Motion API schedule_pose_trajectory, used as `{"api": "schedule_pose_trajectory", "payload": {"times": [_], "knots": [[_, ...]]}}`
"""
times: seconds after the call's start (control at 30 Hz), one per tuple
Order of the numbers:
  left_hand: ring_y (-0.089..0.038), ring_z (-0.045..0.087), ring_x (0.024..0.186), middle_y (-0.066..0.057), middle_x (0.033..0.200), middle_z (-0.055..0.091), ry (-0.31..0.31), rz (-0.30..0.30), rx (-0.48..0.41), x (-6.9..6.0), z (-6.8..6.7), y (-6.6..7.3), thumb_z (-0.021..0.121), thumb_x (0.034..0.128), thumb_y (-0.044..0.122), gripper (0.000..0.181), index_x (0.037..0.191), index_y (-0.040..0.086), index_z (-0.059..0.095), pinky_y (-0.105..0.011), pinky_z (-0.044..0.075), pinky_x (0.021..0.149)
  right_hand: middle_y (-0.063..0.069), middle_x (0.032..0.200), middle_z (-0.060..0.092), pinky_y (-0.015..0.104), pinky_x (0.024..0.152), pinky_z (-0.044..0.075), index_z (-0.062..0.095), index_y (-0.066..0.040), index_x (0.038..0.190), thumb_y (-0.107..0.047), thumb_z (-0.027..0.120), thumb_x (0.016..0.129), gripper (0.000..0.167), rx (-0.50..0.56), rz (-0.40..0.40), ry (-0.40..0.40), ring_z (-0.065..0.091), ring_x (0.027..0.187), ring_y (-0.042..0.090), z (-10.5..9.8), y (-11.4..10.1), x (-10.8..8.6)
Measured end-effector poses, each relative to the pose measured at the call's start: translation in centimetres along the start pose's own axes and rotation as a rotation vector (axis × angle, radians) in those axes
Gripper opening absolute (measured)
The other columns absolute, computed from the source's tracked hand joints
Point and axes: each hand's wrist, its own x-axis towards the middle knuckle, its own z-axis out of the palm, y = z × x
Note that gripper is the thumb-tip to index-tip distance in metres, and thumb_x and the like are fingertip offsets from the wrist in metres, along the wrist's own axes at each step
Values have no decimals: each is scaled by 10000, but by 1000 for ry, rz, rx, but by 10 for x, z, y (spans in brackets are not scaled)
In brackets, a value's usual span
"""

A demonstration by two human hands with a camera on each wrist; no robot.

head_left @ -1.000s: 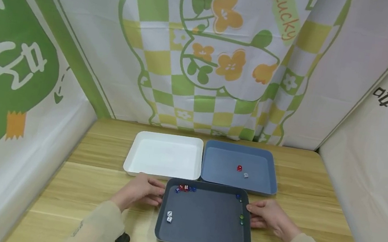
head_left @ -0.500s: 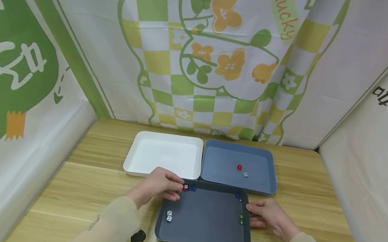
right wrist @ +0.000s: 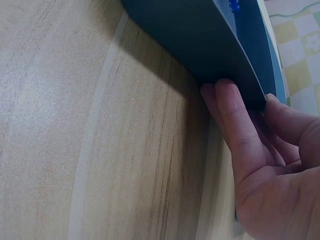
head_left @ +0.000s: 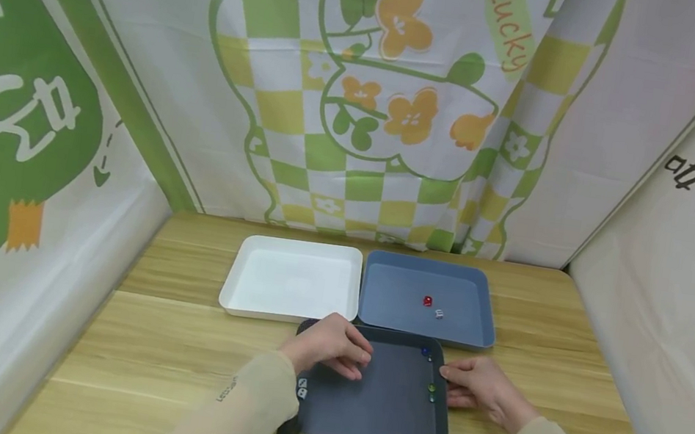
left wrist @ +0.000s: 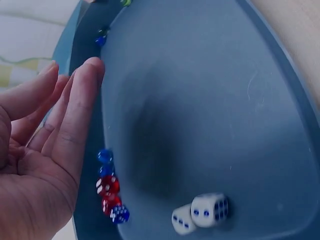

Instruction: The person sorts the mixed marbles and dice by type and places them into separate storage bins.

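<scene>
My left hand [head_left: 329,348] hangs over the upper left of the dark grey tray [head_left: 373,417], empty, fingers extended. In the left wrist view this hand [left wrist: 52,145] is beside the tray wall, near red dice [left wrist: 111,185], a dark blue die [left wrist: 120,214] and light blue pieces [left wrist: 105,156]; two white dice [left wrist: 210,210] lie apart from them. My right hand [head_left: 486,391] holds the tray's right edge. In the right wrist view its thumb touches the rim and the fingers [right wrist: 235,110] press the outer wall. Green pieces [head_left: 432,392] lie inside by the right wall.
Behind the dark tray stand a white tray [head_left: 292,280] and a blue tray [head_left: 392,297] side by side. The blue one holds a red die [head_left: 427,301] and a whitish die [head_left: 439,314]. A blue piece [head_left: 426,351] lies in the dark tray's upper right corner.
My left hand has let go of the dark tray's left edge and moved right over its upper part, now covering the red and blue dice in the head view. My right hand has stayed put.
</scene>
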Motion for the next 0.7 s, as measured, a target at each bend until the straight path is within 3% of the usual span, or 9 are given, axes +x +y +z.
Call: {"api": "schedule_pose_trajectory", "payload": {"times": [0.23,0.7], "knots": [[-278,762,702,-174,850,761,-78,-42,27,13,20,-3,782,884,30,194,1063,-43,765,-402,658,667,174,927,756,379,731,659,586,201,1262,-98,646,1006,398,-3,0,5,753,781,212,0,0,-1],[-320,770,780,-185,871,766,-204,-95,25,22,43,-13,738,906,-5,93,984,-36,778,-402,660,698,163,916,756,378,734,659,618,181,1234,-107,645,1010,366,-29,13,17,748,781,204,0,-1,0]]}}
